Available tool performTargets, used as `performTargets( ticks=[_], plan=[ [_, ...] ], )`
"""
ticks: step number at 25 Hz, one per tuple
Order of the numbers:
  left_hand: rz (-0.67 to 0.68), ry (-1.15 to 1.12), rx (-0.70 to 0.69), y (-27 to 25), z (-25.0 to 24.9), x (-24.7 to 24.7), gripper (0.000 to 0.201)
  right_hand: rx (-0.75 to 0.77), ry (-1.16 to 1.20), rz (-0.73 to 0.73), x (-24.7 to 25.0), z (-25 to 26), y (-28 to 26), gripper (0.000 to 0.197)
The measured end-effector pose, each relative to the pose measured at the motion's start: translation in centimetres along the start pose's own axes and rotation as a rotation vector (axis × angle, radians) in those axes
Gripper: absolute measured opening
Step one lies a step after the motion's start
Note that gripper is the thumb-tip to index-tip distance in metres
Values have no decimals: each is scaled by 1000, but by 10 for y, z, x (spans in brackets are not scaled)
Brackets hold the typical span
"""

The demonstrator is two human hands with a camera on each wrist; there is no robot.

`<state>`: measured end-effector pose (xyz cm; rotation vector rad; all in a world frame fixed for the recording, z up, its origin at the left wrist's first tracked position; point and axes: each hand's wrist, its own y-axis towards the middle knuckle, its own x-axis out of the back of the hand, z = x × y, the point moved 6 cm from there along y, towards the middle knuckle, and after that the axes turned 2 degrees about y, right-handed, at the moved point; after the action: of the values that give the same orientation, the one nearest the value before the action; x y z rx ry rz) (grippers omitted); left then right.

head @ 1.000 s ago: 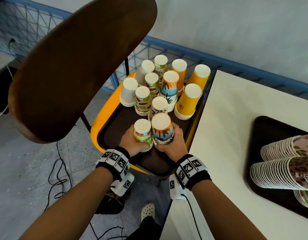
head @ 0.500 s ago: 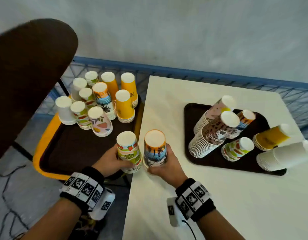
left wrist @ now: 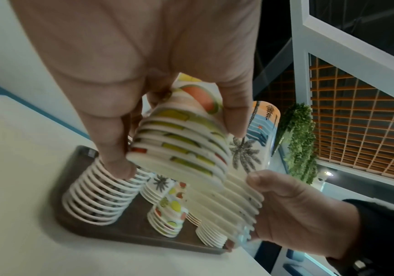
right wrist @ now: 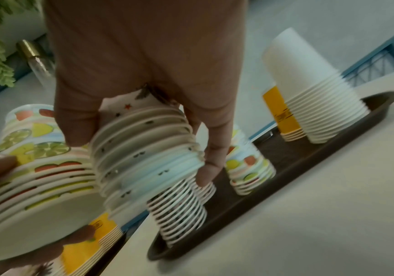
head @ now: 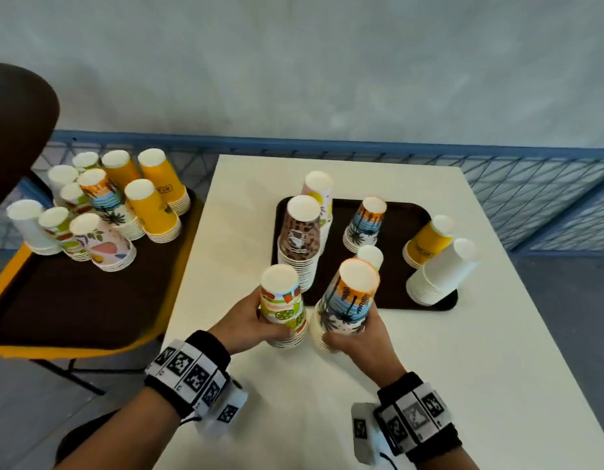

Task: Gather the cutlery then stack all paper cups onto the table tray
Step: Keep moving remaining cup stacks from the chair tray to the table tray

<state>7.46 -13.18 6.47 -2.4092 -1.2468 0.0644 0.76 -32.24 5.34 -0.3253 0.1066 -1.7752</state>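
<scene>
My left hand (head: pixel 246 325) grips an upturned stack of fruit-print paper cups (head: pixel 283 305) above the white table (head: pixel 463 368). Beside it my right hand (head: pixel 355 337) grips a stack of palm-print cups (head: pixel 348 300), tilted slightly. Both stacks hover just short of the dark table tray (head: pixel 402 212), which holds several upturned stacks: brown-print (head: pixel 299 239), palm-print (head: pixel 365 223), yellow (head: pixel 426 242), white (head: pixel 439 273). In the left wrist view my fingers curl round the fruit-print stack (left wrist: pixel 181 142). In the right wrist view my fingers clasp the palm-print stack (right wrist: pixel 148 149). No cutlery shows.
A second dark tray (head: pixel 66 300) rests on a yellow chair seat at left, carrying several more cup stacks (head: pixel 148 205). A brown chair back (head: pixel 12 123) rises at the far left. A blue railing (head: pixel 531 184) runs behind the table.
Both hands have carried their cup stacks rightward, from the chair tray across the table edge to just before the table tray. The view has swung right with them.
</scene>
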Motion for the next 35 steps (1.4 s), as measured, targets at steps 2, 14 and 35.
performTargets(
  ticks=[2,14,35],
  plan=[
    [-26,0,-27,12,-16,-31,61,38,10,-76,42,1,2,69],
    [-364,-133,-208,123,-95,-103,68,286,282,-403,147,63,100,82],
    [-269,89,94,178,-14,-109,86,-62,-100,-76,96,-1,220,86]
  ],
)
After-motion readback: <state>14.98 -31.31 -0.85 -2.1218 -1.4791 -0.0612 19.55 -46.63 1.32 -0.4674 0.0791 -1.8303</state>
